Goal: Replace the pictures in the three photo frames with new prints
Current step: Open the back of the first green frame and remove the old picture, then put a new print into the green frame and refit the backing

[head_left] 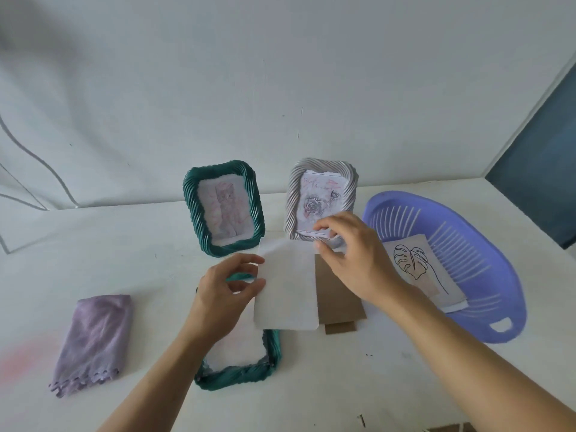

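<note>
A green frame (pixel 237 374) lies face down on the table in front of me, its back open. My left hand (pixel 223 291) pinches the left edge of a white print (pixel 288 294) held above it, blank side up. Over the print's upper right corner hovers my right hand (pixel 352 257), fingers apart, thumb near the paper. A brown backing board (pixel 338 296) lies to the right of the print. Behind stand a second green frame (pixel 224 207) with a cat drawing and a silver frame (pixel 321 198) with a rose drawing.
A purple plastic basket (pixel 486 263) at the right holds a leaf print (pixel 417 269) on other sheets. A folded lilac cloth (pixel 93 341) lies at the left. A white wall rises just behind the frames; the table edge runs along the right.
</note>
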Demonstrator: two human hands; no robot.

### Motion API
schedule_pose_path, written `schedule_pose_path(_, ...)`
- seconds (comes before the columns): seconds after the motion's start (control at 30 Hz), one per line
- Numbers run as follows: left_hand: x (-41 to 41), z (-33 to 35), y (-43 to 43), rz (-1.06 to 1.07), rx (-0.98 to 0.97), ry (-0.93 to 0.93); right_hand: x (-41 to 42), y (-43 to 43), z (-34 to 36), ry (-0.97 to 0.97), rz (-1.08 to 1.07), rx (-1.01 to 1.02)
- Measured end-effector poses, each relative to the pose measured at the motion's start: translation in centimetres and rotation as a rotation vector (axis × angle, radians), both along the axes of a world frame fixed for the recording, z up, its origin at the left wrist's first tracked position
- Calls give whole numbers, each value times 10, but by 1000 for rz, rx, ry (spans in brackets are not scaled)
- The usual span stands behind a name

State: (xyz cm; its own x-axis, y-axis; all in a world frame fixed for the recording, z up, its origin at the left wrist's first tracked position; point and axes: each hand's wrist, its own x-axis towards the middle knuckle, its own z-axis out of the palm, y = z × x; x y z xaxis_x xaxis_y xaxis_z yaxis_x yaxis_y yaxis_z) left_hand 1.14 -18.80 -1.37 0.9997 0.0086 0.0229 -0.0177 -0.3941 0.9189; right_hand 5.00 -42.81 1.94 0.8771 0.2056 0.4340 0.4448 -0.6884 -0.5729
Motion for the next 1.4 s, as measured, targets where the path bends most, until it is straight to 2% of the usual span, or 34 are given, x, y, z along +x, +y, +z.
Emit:
schedule_pose_path(0.2, 6, -6, -31, -15, -67, 36, -10, -61, 6, -37, -160, -224)
schedule_pose_path(0.33, 8, -11, -54, -16, -69, 60, -22, -82, -6, 164, -207, -305)
schedule_pose_path(0.4, 10, -14, -62, -19, -64, 66, -25, -84, -11, 256, -169, -294)
schedule_pose_path(0.47, 14, -18, -72, -23, -47, 72, -25, -88, -15, 269, -142, -271)
schedule_pose_path(0.7, 26, -28, -105, -28, 13, 61, -24, -107, -6, 261, -160, 71)
schedule_pose_path(0.87, 36, -32, -140, -61, 121, 28, -24, -121, 7, 316, -140, 227)
schedule_pose_path(1.1, 42, -45, -179, -120, 290, -65, -22, -126, 12, 344, -105, 241)
schedule_pose_path(1.23, 40, -50, -187, -97, 661, -240, -25, -119, 6, 337, -86, 210)
schedule_pose_path(1.4, 40, -53, -179, -153, 842, -307, -25, -115, -4, 317, -83, 138)
